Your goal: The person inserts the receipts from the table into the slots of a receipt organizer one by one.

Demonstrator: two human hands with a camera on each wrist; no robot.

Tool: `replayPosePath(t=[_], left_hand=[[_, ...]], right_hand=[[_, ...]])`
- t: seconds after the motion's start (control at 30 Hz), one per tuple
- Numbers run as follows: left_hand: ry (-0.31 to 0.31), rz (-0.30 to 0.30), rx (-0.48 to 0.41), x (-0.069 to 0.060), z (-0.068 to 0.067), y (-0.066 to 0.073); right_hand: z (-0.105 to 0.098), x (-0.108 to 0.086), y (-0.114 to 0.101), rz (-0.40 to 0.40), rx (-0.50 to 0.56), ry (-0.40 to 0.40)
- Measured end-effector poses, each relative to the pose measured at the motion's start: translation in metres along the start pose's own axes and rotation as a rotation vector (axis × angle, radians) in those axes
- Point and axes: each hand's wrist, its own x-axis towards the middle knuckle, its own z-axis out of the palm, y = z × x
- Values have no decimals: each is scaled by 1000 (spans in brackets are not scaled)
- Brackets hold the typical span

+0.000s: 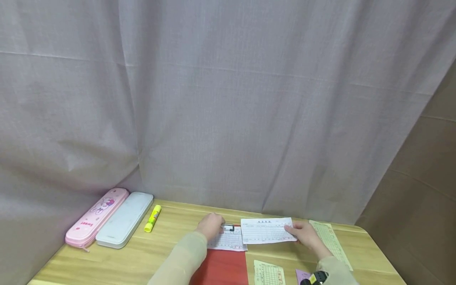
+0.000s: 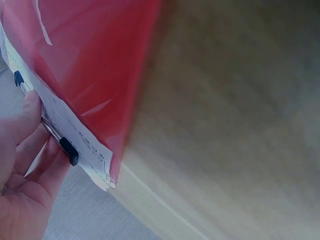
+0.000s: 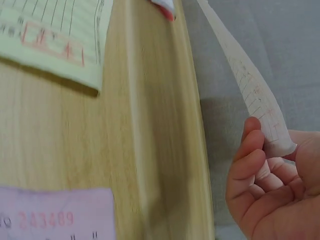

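Observation:
In the head view, my left hand (image 1: 211, 226) is at the top of a red clip folder (image 1: 224, 267). A white printed form (image 1: 233, 242) lies on the folder under its metal clip (image 1: 228, 227). The left wrist view shows my left thumb on the black-ended clip (image 2: 67, 147) and the fingers beneath it. To the right, my right hand (image 1: 308, 236) pinches another white form (image 1: 265, 231) by its right end. That form is raised, its left edge overlapping the folder's sheet. In the right wrist view it curves away from the fingertips (image 3: 254, 140).
Yellow-green slips lie near the front (image 1: 269, 273) and right (image 1: 329, 242) of the wooden table, with a purple slip (image 3: 55, 215) by the right wrist. At left are a pink pencil case (image 1: 96, 217), a pale blue case (image 1: 124, 219) and a yellow glue stick (image 1: 153, 218). A grey curtain (image 1: 228, 111) hangs behind.

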Motion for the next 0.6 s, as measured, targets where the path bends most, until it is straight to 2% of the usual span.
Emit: replayPosePath(t=[0.2, 0.37, 0.47, 0.6], left_hand=[[23, 26, 23, 0, 3, -2], [27, 31, 45, 2, 5, -3], [17, 25, 35, 2, 4, -3], [15, 37, 20, 2, 1, -2]], right_hand=[[10, -5, -6, 34, 24, -25], [23, -12, -7, 77, 29, -87], [32, -15, -8, 80, 114, -142], [45, -19, -10, 118, 274, -168]])
